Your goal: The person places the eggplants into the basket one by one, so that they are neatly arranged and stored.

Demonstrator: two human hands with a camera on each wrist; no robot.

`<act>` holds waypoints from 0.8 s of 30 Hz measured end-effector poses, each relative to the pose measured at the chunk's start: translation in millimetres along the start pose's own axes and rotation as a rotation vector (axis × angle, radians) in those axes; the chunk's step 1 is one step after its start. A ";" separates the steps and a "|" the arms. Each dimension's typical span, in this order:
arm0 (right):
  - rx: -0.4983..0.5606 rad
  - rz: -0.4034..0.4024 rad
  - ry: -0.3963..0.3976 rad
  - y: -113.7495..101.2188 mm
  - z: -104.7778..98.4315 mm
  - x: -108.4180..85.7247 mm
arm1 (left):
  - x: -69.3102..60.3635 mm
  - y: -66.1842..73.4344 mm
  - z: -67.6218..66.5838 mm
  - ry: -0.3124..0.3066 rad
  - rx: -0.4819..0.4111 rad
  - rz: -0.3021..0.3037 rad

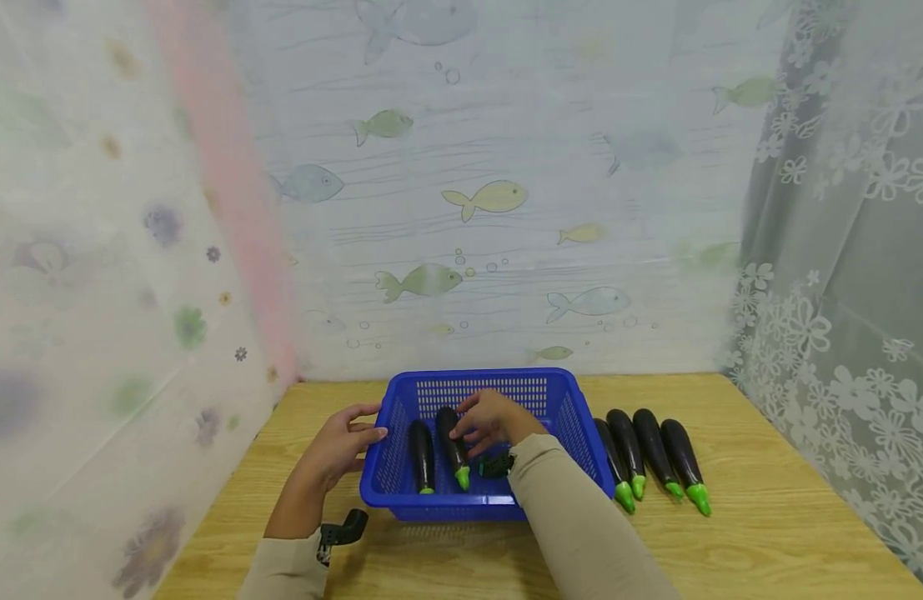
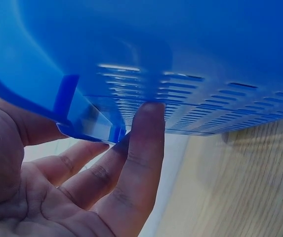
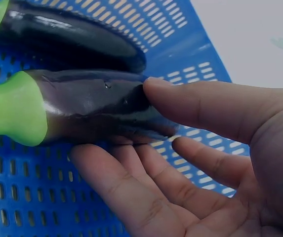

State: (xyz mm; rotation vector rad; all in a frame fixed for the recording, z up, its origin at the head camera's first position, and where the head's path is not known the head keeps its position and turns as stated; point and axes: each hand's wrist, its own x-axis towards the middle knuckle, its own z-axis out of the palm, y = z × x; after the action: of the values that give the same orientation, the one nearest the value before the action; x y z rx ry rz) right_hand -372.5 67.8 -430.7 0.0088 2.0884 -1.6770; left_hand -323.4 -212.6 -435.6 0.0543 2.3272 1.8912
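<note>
A blue plastic basket with slotted walls stands on the table. Inside it lie two dark purple eggplants with green stem ends, the left one and the right one. My left hand holds the basket's left side, thumb at the rim, and in the left wrist view a finger lies against the slotted outer wall. Reaching into the basket, my right hand holds the right eggplant near its rounded end. Its thumb rests on one side and its fingertips touch the opposite side.
Several more eggplants lie in a row on the wooden table, just right of the basket. Behind the table hangs a fish-print curtain. A dark device sits on my left wrist.
</note>
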 end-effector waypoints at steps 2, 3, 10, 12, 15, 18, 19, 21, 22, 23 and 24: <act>-0.022 0.001 -0.007 0.3 0.3 -0.8 | -0.3 0.2 -0.1 -0.002 0.005 0.000; -0.033 0.000 -0.010 0.5 0.5 -1.1 | -0.4 0.4 -0.1 -0.003 0.006 0.000; -0.086 0.001 -0.014 1.4 2.5 0.5 | -0.6 1.2 -0.5 -0.008 -0.002 -0.007; -0.082 0.003 -0.009 1.8 2.9 1.9 | -0.2 1.4 -0.5 -0.008 0.000 -0.009; -0.069 0.006 -0.007 3.0 3.4 3.9 | -0.4 1.8 -0.2 -0.005 0.000 -0.016; -0.052 0.012 -0.017 4.0 3.9 4.6 | -0.9 1.7 0.0 -0.003 0.002 -0.019; -0.049 0.014 -0.023 4.2 4.0 4.7 | -1.1 1.8 0.1 -0.003 0.001 -0.018; -0.043 0.021 -0.035 4.4 4.4 4.5 | -1.3 1.7 0.2 -0.003 0.001 -0.015; -0.039 0.025 -0.043 4.5 4.5 4.5 | -1.2 1.7 0.2 -0.004 0.003 -0.012; -0.034 0.028 -0.051 4.5 4.6 4.4 | -1.0 1.7 0.3 -0.004 0.002 -0.011; -0.029 0.030 -0.058 4.4 4.7 4.2 | -0.8 1.7 0.4 -0.004 0.002 -0.011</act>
State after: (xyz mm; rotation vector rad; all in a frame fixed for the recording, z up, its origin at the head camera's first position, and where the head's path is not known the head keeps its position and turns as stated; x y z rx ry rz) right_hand -373.4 63.4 -436.9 -0.0173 2.0590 -1.6100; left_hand -322.6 -211.9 -433.9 0.0459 2.3219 1.8824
